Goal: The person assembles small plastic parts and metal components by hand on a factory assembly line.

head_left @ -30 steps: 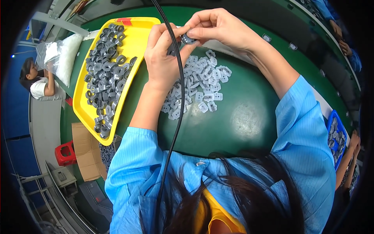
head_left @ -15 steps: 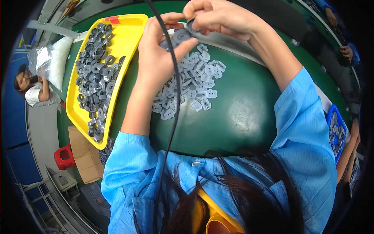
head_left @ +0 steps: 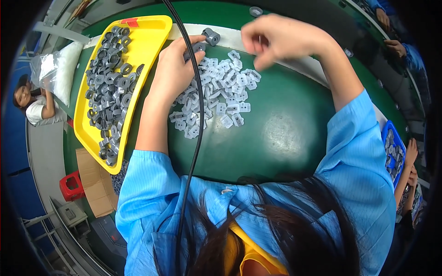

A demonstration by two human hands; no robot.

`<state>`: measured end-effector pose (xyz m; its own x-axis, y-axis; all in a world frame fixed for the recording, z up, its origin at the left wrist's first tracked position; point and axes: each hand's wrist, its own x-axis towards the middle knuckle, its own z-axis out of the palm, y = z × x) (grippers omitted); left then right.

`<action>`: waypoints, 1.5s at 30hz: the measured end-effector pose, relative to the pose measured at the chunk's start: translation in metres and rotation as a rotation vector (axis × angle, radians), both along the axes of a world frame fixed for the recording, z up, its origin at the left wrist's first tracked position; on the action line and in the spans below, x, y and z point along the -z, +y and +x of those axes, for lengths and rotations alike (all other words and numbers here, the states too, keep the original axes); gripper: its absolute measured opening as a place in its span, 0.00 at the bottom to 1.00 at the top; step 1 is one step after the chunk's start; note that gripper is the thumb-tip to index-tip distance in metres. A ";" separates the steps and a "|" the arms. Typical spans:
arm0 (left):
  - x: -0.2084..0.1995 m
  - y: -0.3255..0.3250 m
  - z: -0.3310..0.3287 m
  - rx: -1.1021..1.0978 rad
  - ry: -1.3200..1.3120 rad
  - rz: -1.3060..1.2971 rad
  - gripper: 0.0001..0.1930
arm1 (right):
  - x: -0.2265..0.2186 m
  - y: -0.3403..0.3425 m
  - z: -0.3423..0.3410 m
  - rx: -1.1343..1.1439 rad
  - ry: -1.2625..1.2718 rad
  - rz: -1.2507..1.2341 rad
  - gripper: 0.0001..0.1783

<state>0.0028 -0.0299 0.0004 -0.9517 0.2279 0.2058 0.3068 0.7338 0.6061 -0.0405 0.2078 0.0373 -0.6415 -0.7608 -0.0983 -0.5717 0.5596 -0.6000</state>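
Observation:
My left hand [head_left: 175,66] is closed around dark grey ring-shaped plastic parts. One grey part [head_left: 212,37] shows at its fingertips and another [head_left: 199,47] sits between thumb and fingers. My right hand [head_left: 285,39], smeared by motion, hovers to the right with curled fingers and the thumb apart; nothing shows in it. Beneath and between the hands lies a pile of small translucent plastic pieces with holes [head_left: 221,94] on the green tabletop [head_left: 248,147]. Beyond the right hand, a round grey part [head_left: 256,11] rests on the far green strip.
To the left stands a yellow tray [head_left: 154,39] with many grey ring parts. A black cable [head_left: 201,106] hangs across the view. Farther left are a clear bag [head_left: 69,73], a person, a cardboard box [head_left: 94,184] and a red stool [head_left: 72,185]. At right, other people's hands are near a blue basket [head_left: 391,129].
My right hand has moved away from the left, rightward and slightly nearer, and the dark part in its fingers no longer shows. A round grey part now lies on the far strip.

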 end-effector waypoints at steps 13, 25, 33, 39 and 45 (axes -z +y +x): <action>-0.002 -0.002 -0.020 0.101 -0.438 1.098 0.16 | 0.023 0.007 -0.005 0.086 0.180 -0.179 0.18; 0.005 0.006 -0.011 0.051 -0.099 0.695 0.23 | 0.023 -0.023 -0.003 0.388 0.239 -0.112 0.17; 0.014 0.008 -0.016 -0.032 0.035 0.663 0.19 | 0.016 -0.005 -0.013 0.372 -0.229 -0.178 0.14; 0.011 0.029 -0.010 -0.098 0.108 0.477 0.20 | 0.006 -0.028 0.008 0.421 -0.169 -0.706 0.11; 0.008 0.039 0.001 -0.058 0.335 0.382 0.18 | 0.017 -0.042 0.019 0.381 0.269 -0.603 0.11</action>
